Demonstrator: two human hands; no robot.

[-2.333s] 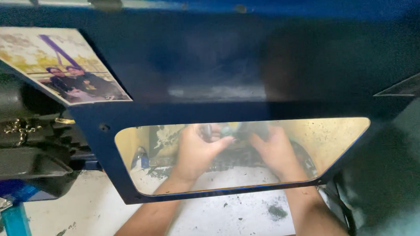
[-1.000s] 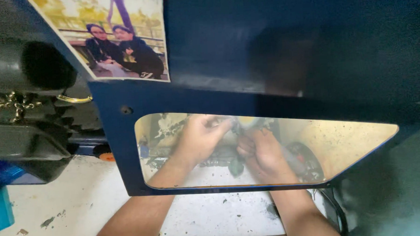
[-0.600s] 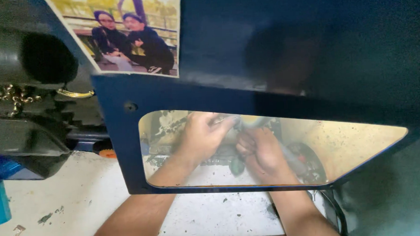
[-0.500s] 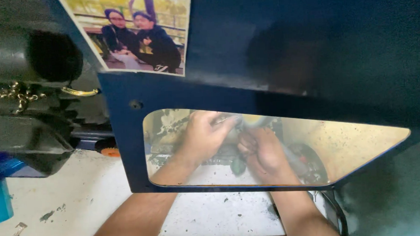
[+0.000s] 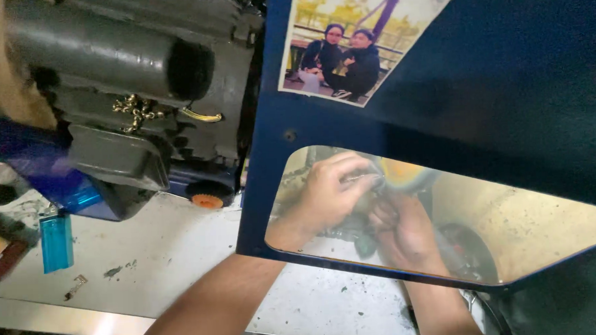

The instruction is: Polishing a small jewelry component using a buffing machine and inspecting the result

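Shifted rightward since before, both hands work behind the blue guard's clear window (image 5: 511,226): left hand (image 5: 328,193) and right hand (image 5: 409,233) curl around a dark mechanism (image 5: 353,228), above a speckled white table (image 5: 162,258).

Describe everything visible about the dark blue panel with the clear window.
The dark blue panel looks like painted sheet metal and hangs tilted across the view, above the white speckled worktable. A long clear window with rounded corners is cut into it, a small hole sits near the window's upper left corner, and a photo print is stuck near its top. Both hands work behind the window; whether they touch the panel cannot be told.
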